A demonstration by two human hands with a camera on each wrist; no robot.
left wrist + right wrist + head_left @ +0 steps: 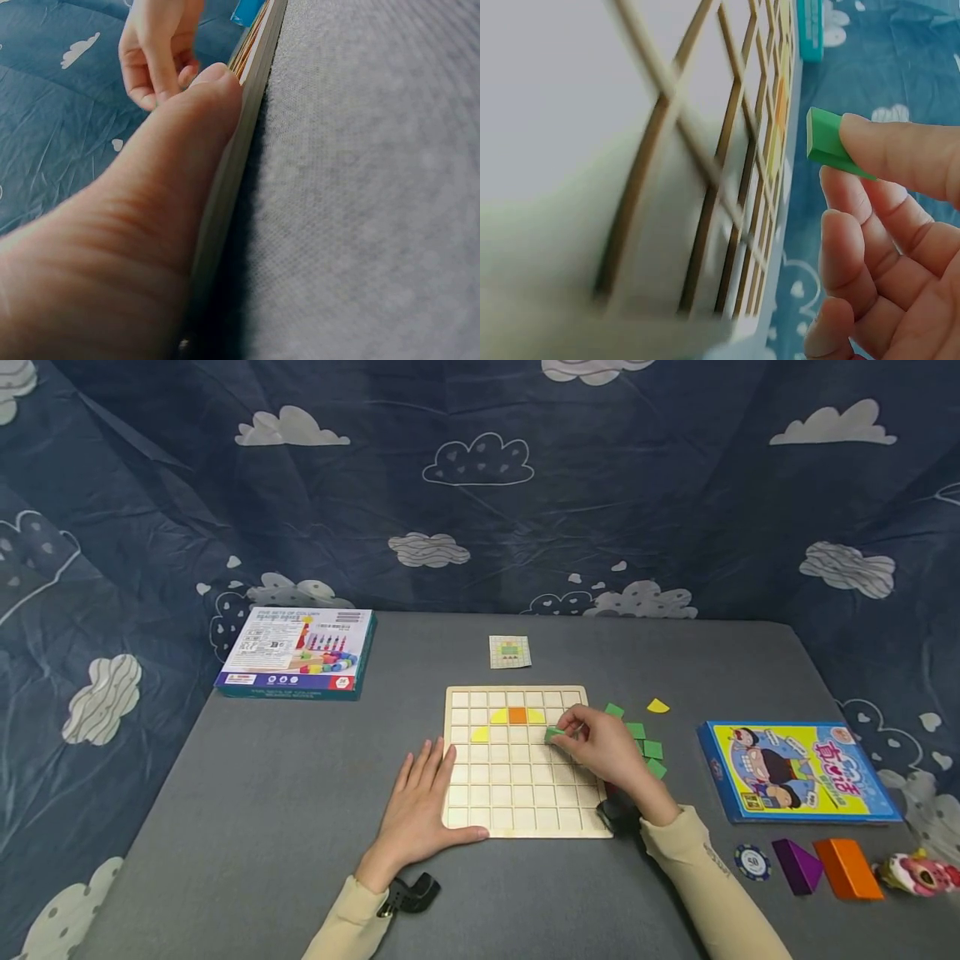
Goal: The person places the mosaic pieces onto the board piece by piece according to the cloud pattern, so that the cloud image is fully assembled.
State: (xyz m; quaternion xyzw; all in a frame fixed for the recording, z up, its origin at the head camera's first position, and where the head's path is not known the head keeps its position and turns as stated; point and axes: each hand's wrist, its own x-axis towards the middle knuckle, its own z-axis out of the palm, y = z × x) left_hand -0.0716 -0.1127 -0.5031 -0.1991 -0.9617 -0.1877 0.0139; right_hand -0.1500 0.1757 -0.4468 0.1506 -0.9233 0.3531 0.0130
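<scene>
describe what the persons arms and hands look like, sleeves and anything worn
Both arms wear long cream-coloured sleeves that end at the wrists. The left hand and right hand are bare, with no gloves or rings to be seen. A small black device is strapped at the left wrist, and another black device sits under the right wrist. The right sleeve bears small dark lettering, too small to read.

Left hand (420,810) lies flat; right hand (603,747) pinches.

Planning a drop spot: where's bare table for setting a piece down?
Bare grey table lies left of the grid board, below the bead box, and between the board's far edge and the pattern card. Crowded: loose green tiles by the right hand, and the front right corner's toys.
</scene>
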